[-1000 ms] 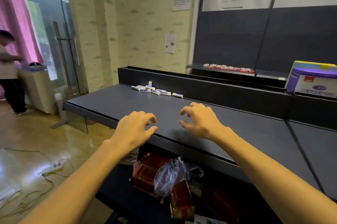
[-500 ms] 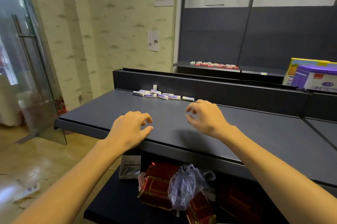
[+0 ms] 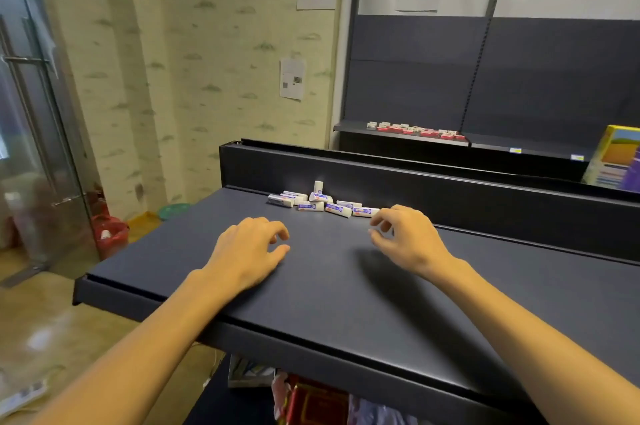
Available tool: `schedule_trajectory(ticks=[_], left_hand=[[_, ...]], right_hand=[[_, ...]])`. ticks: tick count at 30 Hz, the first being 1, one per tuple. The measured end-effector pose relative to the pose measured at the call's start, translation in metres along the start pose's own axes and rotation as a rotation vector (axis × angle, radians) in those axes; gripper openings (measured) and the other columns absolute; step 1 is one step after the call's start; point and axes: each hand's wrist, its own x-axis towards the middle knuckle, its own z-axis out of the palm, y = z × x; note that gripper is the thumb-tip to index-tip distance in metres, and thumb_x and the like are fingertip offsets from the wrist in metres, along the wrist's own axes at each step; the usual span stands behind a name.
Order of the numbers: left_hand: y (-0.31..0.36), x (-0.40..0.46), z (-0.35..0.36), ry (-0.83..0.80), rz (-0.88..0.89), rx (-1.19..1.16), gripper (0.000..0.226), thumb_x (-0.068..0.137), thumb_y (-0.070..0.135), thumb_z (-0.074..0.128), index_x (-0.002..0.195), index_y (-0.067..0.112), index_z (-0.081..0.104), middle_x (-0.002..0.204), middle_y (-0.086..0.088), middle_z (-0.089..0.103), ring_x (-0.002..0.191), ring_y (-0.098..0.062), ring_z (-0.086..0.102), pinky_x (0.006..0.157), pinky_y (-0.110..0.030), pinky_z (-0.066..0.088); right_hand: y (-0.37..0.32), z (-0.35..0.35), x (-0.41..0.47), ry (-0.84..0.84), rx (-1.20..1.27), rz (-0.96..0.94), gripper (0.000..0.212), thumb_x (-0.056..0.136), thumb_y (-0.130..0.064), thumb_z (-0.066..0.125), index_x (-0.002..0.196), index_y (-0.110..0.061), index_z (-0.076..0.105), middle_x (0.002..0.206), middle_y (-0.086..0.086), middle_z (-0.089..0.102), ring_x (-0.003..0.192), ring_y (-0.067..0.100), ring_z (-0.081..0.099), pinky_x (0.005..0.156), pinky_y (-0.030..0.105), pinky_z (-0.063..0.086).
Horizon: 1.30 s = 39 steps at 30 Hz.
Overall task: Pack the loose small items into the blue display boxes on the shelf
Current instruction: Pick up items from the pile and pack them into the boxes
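Several small white items with blue labels (image 3: 318, 204) lie in a loose heap at the back of a dark shelf (image 3: 173, 262), against its raised rear wall; one stands upright. My left hand (image 3: 249, 251) hovers over the shelf in front of the heap, fingers loosely curled, holding nothing. My right hand (image 3: 405, 237) hovers just right of the heap, its fingertips close to the nearest item, fingers loosely curled and empty. No blue display box is in sight.
A yellow and purple box (image 3: 613, 158) stands at the far right on the back ledge. Small red and white items (image 3: 415, 128) line a rear wall shelf. Red packages and a plastic bag (image 3: 311, 400) lie on the shelf below. A glass door is at left.
The view has moved closer to the shelf and turned right. Both hands have advanced over the shelf toward the heap; the right hand now lies next to the rightmost item.
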Motion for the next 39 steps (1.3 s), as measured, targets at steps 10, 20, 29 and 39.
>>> schedule_trajectory(ticks=[10,20,29,39], left_hand=[[-0.078,0.074,0.025,0.002,0.148,-0.098,0.024,0.093,0.038,0.052,0.114,0.028,0.060,0.114,0.006,0.060,0.107,-0.013,0.053,0.087,-0.029,0.043],[-0.126,0.134,0.041,-0.016,0.239,-0.213,0.025,0.092,0.036,0.054,0.116,0.028,0.060,0.119,0.006,0.057,0.111,-0.016,0.051,0.090,-0.031,0.043],[-0.112,0.159,0.070,0.059,0.260,-0.236,0.030,0.092,0.032,0.053,0.122,0.027,0.055,0.124,0.006,0.051,0.111,-0.018,0.045,0.089,-0.029,0.034],[-0.112,0.162,0.080,0.057,0.278,-0.221,0.038,0.095,0.032,0.048,0.133,0.026,0.048,0.130,0.008,0.054,0.117,-0.017,0.045,0.095,-0.030,0.033]], right_hand=[[-0.022,0.048,0.046,0.054,-0.010,0.241,0.017,0.087,-0.026,0.060,0.100,-0.020,0.069,0.088,-0.003,0.058,0.087,0.019,0.055,0.078,0.037,0.049],[-0.054,0.084,0.080,0.142,-0.071,0.415,0.020,0.088,-0.025,0.059,0.105,-0.019,0.066,0.100,0.000,0.060,0.098,0.023,0.052,0.083,0.037,0.046],[-0.058,0.100,0.102,0.136,-0.198,0.361,0.032,0.089,-0.028,0.060,0.121,-0.025,0.058,0.117,-0.001,0.057,0.107,0.023,0.047,0.090,0.036,0.042],[-0.059,0.129,0.123,0.151,-0.324,0.191,0.043,0.089,-0.017,0.057,0.130,-0.027,0.055,0.103,0.006,0.055,0.094,0.028,0.048,0.074,0.034,0.029]])
